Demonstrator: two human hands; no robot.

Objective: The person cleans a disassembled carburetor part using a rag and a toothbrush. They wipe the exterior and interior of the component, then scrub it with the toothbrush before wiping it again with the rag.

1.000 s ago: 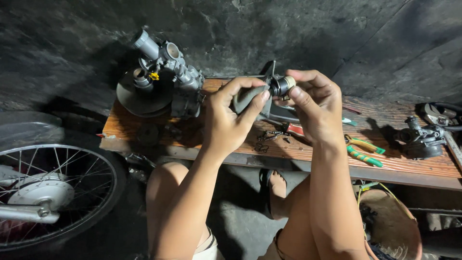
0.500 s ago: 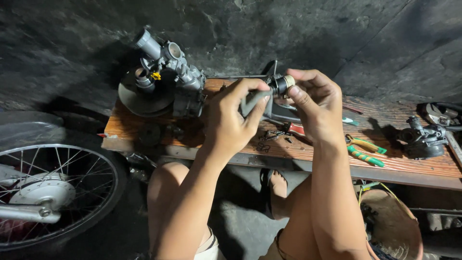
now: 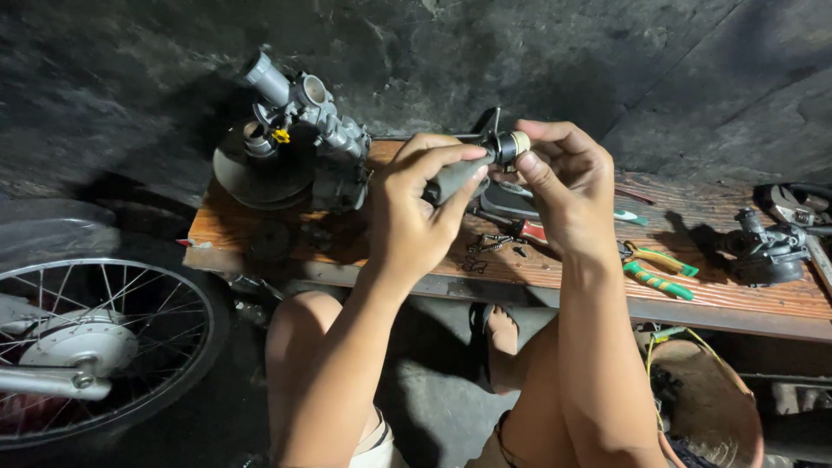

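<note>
Both hands are working raised above a low wooden bench, about over its middle and near its front edge. The left hand is gripping a grey cylindrical handle, fingers curled around it, thumb lying along the top. The right hand is pinching a small cream-and-metal cylindrical part at the handle's far end, fingertips closed on it; the two hands are nearly touching. To the left, a carburetor is sitting atop a dark round disc, close beside the left hand. Loose screws are lying on the bench right under the hands. Green-handled pliers are resting to the right, near the front edge, with bare bench beyond them up to a dark metal assembly. A spoked wheel is standing low on the left, well apart from the hands. The person's knees are sitting just under the bench's front edge.
</note>
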